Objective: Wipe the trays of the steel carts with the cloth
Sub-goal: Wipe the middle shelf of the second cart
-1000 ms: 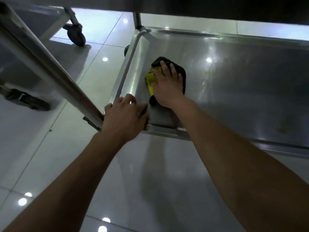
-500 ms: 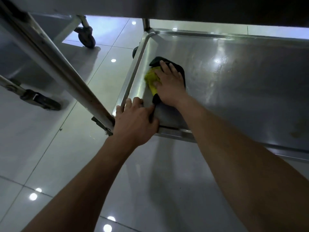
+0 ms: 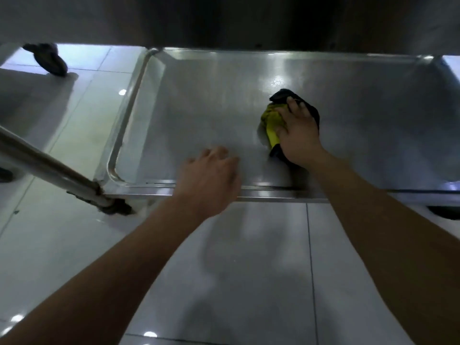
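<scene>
The bottom steel tray [image 3: 189, 113] of the cart fills the upper middle of the view, under a darker upper shelf. A crumpled black and yellow cloth [image 3: 272, 122] lies on the tray right of centre. My right hand [image 3: 297, 135] presses flat on top of the cloth, fingers spread and pointing away from me. My left hand [image 3: 207, 179] hovers over the tray's near rim with loosely curled fingers and holds nothing; whether it touches the rim I cannot tell.
A steel cart leg [image 3: 47, 168] runs diagonally from the left edge down to the tray's near-left corner. A dark caster wheel [image 3: 48, 59] of another cart stands on the glossy white tiled floor [image 3: 249, 270] at the upper left.
My right hand slid the cloth from the tray's near-left corner rightwards toward the tray's middle. My left hand left the near-left corner of the rim and moved right along the near edge.
</scene>
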A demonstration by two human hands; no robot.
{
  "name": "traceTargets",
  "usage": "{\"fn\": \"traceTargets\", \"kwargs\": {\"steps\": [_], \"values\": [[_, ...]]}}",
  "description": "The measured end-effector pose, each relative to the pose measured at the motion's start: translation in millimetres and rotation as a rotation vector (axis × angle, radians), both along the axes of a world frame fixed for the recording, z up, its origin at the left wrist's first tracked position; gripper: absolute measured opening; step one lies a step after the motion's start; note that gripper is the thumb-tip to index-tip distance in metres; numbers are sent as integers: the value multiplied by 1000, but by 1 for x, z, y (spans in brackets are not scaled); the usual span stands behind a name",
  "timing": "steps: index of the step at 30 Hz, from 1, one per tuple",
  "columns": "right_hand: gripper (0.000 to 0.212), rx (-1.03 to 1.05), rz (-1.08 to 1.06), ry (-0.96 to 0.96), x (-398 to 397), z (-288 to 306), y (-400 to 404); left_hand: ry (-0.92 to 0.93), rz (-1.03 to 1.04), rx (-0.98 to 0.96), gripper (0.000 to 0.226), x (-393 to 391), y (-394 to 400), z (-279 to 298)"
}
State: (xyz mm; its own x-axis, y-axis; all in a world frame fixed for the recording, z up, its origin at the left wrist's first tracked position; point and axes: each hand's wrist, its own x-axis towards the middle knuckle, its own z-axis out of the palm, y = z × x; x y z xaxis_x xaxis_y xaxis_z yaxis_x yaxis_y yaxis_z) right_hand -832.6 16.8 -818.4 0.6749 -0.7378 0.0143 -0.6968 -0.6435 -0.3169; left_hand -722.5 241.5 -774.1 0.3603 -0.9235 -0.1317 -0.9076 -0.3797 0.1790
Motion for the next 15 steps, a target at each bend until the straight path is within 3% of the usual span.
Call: {"fn": "traceTargets", "kwargs": {"steps": [4,9,15], "values": [[48,-23,61,32,-31,1,6,-28,98,59,33,-53,-24,-16],[49,51,107,-14,-85,5,46,-10,143,-18,35,-63,-20,-24],[50,47,91,54,-105,5,66,-10,214,38,49,-73,-30,-25]]}}
